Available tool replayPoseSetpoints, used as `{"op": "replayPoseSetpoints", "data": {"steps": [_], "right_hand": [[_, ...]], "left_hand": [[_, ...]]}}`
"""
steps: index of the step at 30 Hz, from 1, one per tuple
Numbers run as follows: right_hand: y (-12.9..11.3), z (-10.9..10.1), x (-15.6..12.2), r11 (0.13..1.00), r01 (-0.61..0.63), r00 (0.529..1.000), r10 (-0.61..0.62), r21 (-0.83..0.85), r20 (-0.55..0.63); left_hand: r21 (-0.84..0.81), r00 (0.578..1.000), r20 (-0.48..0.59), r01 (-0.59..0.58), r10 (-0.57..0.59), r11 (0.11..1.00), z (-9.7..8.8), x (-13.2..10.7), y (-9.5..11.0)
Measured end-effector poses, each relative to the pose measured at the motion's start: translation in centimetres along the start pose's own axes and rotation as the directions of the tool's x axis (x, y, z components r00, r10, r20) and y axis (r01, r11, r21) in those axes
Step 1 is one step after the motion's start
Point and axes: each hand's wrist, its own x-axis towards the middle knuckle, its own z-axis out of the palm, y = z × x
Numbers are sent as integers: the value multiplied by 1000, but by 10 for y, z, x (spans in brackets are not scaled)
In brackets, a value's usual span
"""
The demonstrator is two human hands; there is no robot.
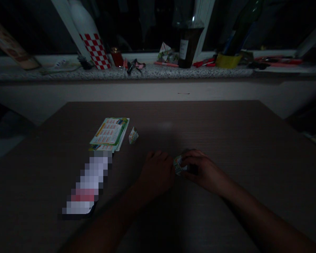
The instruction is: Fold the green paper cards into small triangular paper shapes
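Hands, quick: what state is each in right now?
Left hand: curled, touching the folded paper; grip cannot be told.
Right hand: closed, pinching the folded paper.

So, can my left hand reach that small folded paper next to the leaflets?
Probably yes: the left hand lies close to the small folded paper, with only bare table between them, though it and the right hand are on another folded piece.

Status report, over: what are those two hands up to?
Left hand curled against small folded paper. Right hand pinching it, on table. Printed sheets, second folded piece lie apart, left.
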Motion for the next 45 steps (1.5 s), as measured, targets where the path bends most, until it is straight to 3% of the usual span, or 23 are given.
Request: {"op": "replayPoseSetpoints", "data": {"steps": [26,36,45], "right_hand": [[1,-5,-2,998,32,997,-35,58,61],[0,8,2,998,11,999,-14,-67,-45],[3,-1,-1,997,61,997,-59,-37,48]], "left_hand": [[3,1000,21,14,-14,1000,2,2,-2],[4,1000,20,12,-12,1000,2,2,-2],[-7,999,39,24,-24,1000,2,1,-2]]}}
